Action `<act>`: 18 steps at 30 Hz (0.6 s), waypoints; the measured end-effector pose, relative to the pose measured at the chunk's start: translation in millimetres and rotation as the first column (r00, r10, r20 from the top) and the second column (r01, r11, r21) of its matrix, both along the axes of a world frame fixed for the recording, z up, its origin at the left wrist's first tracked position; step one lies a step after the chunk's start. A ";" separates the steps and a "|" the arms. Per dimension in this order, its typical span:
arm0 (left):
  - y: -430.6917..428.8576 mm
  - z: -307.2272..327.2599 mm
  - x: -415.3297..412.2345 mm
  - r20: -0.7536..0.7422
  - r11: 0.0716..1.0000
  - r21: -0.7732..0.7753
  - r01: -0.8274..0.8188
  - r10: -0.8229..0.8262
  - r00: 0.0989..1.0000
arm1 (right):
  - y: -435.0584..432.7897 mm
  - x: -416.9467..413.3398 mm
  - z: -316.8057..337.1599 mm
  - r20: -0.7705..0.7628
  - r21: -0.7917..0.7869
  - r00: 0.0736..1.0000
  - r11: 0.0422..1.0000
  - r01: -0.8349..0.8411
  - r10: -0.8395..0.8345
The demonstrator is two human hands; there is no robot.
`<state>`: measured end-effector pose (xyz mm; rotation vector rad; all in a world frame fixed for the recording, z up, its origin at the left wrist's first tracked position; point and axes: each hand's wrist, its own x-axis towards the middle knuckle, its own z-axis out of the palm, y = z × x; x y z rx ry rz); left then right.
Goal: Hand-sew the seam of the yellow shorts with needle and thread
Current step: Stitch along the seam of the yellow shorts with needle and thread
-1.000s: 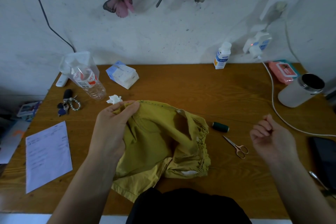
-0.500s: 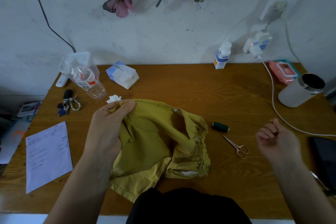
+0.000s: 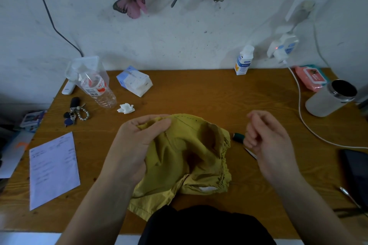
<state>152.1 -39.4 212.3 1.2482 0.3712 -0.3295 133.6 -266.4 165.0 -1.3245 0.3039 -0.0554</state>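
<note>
Mid-table near the front edge, our left hand [image 3: 137, 145] pinches the stitched seam of the soft, limp yellow shorts [image 3: 191, 157], the best place to hold them; our right hand [image 3: 266, 139] hovers beside them, fingers curled, perhaps on a needle we cannot see.

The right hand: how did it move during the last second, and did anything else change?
The right hand, fingers curled shut, came back left toward the yellow shorts and now covers most of the scissors, beside the dark green thread spool. The left hand still pinches the shorts' edge. The spool has not moved.
</note>
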 end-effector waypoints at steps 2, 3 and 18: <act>-3.6 2.5 -3.2 0.006 0.999 0.008 0.046 -0.046 0.999 | 17.2 -3.4 15.5 0.161 -0.332 0.960 0.928 -0.168 0.231; -5.0 3.6 -4.7 0.011 0.998 0.011 0.069 -0.069 0.998 | 25.3 -4.6 21.8 0.210 -0.446 0.921 0.871 -0.207 0.327; -9.8 10.1 -11.7 0.076 0.979 0.059 0.194 -0.199 0.977 | 45.9 -2.5 35.2 0.339 -0.725 0.837 0.686 -0.059 0.430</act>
